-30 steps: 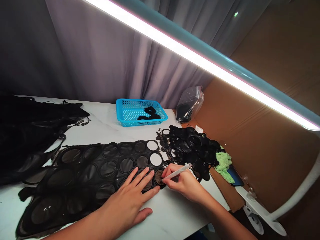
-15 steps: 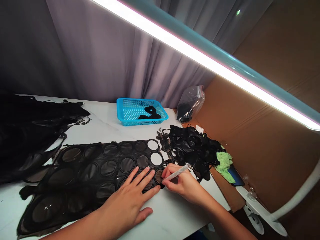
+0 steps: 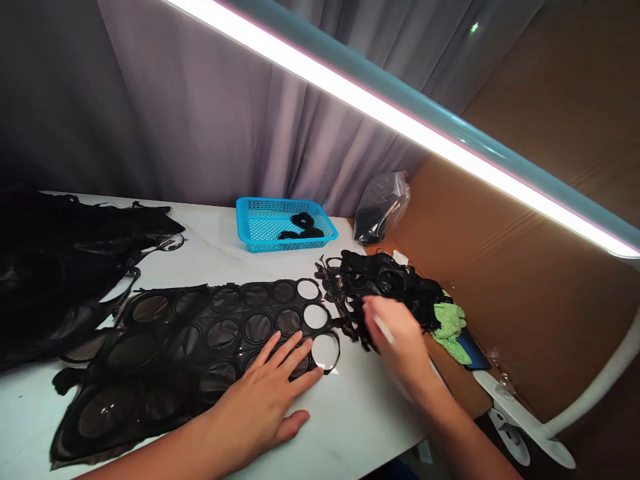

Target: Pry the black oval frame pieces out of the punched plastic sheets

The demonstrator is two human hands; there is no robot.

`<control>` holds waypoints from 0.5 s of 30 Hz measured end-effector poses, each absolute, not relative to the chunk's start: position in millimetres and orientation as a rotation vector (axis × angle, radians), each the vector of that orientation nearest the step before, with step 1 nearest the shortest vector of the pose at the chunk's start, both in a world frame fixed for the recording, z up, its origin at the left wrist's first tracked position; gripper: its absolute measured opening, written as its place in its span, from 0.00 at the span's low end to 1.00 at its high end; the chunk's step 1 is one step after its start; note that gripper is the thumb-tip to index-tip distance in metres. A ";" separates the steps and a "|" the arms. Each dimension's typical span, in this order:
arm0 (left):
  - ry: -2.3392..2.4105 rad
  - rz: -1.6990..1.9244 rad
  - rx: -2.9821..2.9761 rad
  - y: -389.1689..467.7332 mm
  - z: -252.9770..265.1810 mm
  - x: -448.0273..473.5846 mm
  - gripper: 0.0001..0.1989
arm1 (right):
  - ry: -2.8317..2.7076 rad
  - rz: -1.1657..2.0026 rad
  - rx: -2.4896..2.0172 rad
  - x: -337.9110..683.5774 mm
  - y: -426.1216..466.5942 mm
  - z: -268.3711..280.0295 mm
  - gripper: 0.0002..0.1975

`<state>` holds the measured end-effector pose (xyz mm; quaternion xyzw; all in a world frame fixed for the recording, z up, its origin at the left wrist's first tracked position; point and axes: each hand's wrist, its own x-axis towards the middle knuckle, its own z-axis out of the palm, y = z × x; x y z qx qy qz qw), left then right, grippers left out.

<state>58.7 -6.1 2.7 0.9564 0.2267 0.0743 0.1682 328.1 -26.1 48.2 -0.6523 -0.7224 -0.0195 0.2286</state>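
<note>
A black rubbery sheet [image 3: 165, 350] with rows of ring-shaped mouldings lies flat on the white table. My left hand [image 3: 273, 387] rests on its right part, fingers spread flat. Just right of those fingertips, a ring [image 3: 339, 353] at the sheet's edge frames bare white table, as do two rings above it. My right hand [image 3: 397, 337], smeared by motion, is closed around a slim white pen-like tool [image 3: 383, 329]. It is at the near edge of a heap of black scraps [image 3: 387, 277]; whether its fingertips also pinch a scrap cannot be made out.
A blue perforated basket [image 3: 243, 227] holding several black pieces stands at the back. Beside it is a clear bag [image 3: 383, 207] with dark contents. More black sheets [image 3: 55, 267] lie left. A green cloth [image 3: 450, 327] and white lamp clamp [image 3: 525, 413] are right; the lamp tube [image 3: 400, 120] crosses overhead.
My right hand has moved right and away from the sheet to the scrap heap, with the tool still in it. The third end ring's dark centre is gone. My left hand stays put.
</note>
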 end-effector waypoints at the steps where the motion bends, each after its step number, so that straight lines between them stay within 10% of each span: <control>1: 0.646 0.215 2.713 -6.7 3.6 58.3 0.30 | -1.858 -0.066 -1.877 336.4 -20.2 53.3 0.08; 9: 0.816 0.516 2.286 -6.8 39.3 54.5 0.11 | -1.302 1.094 -1.419 297.1 -21.5 59.1 0.17; 15: 0.960 0.530 1.770 2.2 73.7 55.5 0.08 | -1.113 1.264 -1.258 258.2 -32.0 50.6 0.14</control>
